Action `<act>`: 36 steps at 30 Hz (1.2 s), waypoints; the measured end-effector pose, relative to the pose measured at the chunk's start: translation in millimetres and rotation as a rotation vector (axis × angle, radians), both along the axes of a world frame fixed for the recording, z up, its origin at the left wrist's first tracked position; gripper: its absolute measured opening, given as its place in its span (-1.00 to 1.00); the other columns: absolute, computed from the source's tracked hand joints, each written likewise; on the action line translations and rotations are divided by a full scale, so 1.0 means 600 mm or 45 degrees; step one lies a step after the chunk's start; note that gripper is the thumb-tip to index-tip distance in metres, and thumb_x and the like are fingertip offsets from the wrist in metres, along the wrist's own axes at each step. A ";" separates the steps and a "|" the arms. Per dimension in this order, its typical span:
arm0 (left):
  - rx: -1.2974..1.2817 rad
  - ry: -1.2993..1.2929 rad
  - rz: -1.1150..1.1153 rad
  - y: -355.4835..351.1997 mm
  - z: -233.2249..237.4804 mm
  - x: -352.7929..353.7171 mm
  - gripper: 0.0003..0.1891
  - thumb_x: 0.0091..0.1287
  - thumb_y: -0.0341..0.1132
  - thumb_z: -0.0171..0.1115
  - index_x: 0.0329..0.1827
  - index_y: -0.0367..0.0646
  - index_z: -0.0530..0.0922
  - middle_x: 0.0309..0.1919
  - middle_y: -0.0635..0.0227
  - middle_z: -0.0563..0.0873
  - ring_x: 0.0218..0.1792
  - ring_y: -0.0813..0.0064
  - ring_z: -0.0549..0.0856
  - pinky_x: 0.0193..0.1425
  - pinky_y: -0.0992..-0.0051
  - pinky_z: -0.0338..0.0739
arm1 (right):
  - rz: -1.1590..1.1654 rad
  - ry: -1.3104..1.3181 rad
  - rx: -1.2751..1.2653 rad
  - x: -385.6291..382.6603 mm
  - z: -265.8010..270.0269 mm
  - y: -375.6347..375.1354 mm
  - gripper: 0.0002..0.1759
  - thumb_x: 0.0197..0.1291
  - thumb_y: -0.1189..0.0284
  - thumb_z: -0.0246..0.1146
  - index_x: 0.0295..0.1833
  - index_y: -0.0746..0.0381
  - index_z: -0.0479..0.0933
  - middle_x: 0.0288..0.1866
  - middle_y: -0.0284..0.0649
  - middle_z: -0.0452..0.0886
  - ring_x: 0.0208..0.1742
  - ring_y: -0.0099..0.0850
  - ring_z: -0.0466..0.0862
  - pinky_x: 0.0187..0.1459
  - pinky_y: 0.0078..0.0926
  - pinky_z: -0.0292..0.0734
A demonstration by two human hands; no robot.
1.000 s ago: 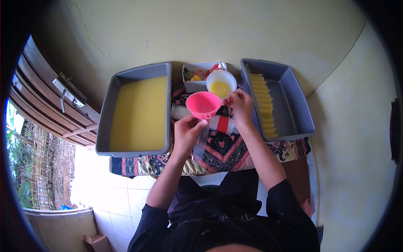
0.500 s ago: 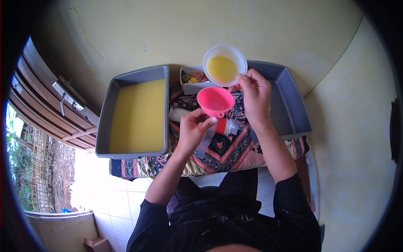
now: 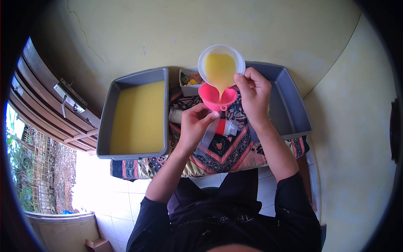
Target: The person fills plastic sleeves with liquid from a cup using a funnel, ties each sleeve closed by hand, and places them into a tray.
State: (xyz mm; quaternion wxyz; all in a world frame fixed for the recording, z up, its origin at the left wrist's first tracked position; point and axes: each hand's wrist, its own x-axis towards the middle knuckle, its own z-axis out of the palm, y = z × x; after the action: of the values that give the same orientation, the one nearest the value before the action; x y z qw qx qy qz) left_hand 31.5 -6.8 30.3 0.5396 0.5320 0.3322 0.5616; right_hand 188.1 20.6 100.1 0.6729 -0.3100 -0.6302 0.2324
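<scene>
My right hand grips the rim of a clear round plastic bowl, tilted toward me. Yellow liquid runs over its lip in a stream into a pink funnel just below. My left hand is closed on the funnel's near side, with the thumb by its small loop. A clear plastic sleeve hangs under the left hand; whether the funnel's spout sits inside it is hidden.
At the left stands a grey tray full of yellow liquid; another grey tray is at the right. Behind the funnel is a white box with colourful packets. A red-banded plastic pack lies on the patterned cloth.
The bowl has tipped toward me, and its liquid now pours into the funnel. The funnel has shifted slightly, with its mouth now partly beneath the bowl's lip.
</scene>
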 end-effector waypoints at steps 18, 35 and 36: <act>0.063 0.018 0.051 0.006 0.005 0.010 -0.76 0.23 -0.46 0.36 -0.07 -0.38 0.62 -0.23 0.33 0.74 -0.21 0.65 0.66 -0.05 0.58 0.55 | -0.055 -0.031 0.042 0.008 0.010 0.000 -0.71 0.30 0.54 0.21 -0.49 0.30 0.33 -0.59 -0.46 0.42 -0.49 -0.79 0.36 -0.46 -0.76 0.27; 0.041 0.024 0.054 -0.002 0.005 0.008 -0.78 0.23 -0.43 0.37 -0.10 -0.34 0.64 -0.29 0.37 0.74 -0.27 0.68 0.64 -0.13 0.61 0.54 | -0.041 -0.042 0.038 0.011 0.005 0.001 -0.70 0.28 0.55 0.22 -0.50 0.30 0.33 -0.59 -0.47 0.41 -0.48 -0.79 0.35 -0.45 -0.76 0.27; 0.044 0.027 0.052 -0.001 0.004 0.008 -0.78 0.23 -0.43 0.37 -0.11 -0.34 0.64 -0.29 0.37 0.74 -0.27 0.68 0.64 -0.13 0.61 0.54 | -0.030 -0.036 0.040 0.011 0.004 0.001 -0.71 0.28 0.55 0.22 -0.49 0.30 0.33 -0.58 -0.47 0.42 -0.48 -0.79 0.38 -0.45 -0.76 0.28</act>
State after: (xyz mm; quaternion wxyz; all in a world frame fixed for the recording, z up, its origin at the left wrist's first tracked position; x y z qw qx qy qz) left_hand 36.1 -7.6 32.7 0.5150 0.5404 0.3390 0.5726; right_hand 194.7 21.3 102.8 0.6715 -0.3102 -0.6393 0.2101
